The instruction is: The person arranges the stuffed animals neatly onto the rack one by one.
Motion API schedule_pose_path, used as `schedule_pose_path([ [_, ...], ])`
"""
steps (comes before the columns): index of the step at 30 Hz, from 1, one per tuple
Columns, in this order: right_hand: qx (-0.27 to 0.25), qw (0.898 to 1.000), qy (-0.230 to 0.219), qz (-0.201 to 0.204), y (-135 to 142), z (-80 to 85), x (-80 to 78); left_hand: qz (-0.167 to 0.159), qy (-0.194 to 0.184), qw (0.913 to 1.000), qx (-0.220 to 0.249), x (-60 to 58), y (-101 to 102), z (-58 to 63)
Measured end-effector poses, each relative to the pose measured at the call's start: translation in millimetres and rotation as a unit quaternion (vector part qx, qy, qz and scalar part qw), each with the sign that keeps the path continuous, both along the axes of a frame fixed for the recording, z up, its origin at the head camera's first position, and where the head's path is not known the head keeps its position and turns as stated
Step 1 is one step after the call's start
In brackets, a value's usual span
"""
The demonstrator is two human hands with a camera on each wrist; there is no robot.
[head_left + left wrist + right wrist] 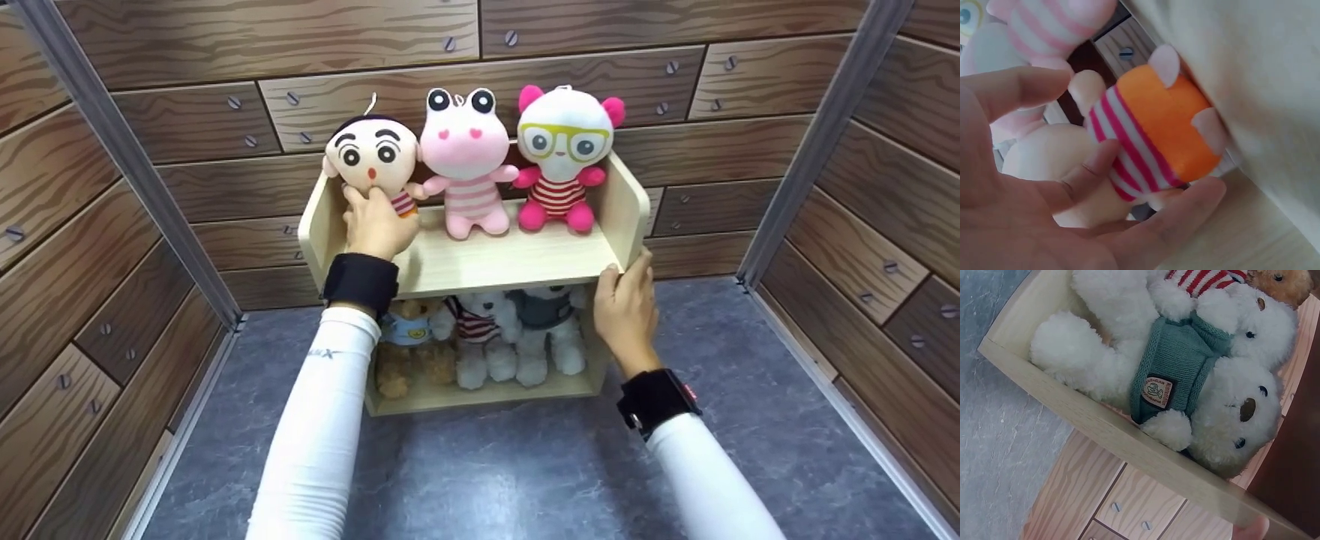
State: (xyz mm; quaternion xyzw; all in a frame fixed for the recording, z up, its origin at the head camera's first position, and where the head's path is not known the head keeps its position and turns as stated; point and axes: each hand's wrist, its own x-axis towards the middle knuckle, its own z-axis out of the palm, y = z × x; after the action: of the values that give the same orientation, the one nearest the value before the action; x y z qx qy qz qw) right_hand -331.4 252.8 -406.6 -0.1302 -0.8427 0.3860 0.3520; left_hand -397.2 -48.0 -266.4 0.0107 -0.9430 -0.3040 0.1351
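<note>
At the left end of a pale wooden shelf unit's (517,259) upper level, my left hand (377,225) reaches to a boy doll (386,146) with thick black eyebrows. In the left wrist view, its fingers spread loosely around the upright doll; one fingertip touches the striped shirt (1123,143), above orange shorts (1168,124). The thumb stands apart from the doll. My right hand (628,311) grips the shelf unit's front right corner; one fingertip (1251,530) shows against the side panel (1100,430). Beside the doll sit a pink frog-like plush (476,199) and a pink-eared plush with yellow glasses (561,161).
The lower level holds a brown bear (405,352) in a blue top, a white bear (480,360) in red stripes and a white bear in a green sweater (1179,363). Wood-patterned walls (840,225) enclose the grey floor (487,480).
</note>
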Motion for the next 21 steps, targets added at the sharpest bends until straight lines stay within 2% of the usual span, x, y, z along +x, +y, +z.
schedule_pose_path([
  [7,0.0,1.0,0.008,0.001,-0.6,-0.4,-0.2,0.001,0.001,0.9999,-0.014,-1.6,-7.7,1.6],
  [21,-0.002,1.0,0.001,0.002,-0.9,-0.5,0.3,0.021,0.018,0.9996,0.006,-9.6,0.7,-2.7],
])
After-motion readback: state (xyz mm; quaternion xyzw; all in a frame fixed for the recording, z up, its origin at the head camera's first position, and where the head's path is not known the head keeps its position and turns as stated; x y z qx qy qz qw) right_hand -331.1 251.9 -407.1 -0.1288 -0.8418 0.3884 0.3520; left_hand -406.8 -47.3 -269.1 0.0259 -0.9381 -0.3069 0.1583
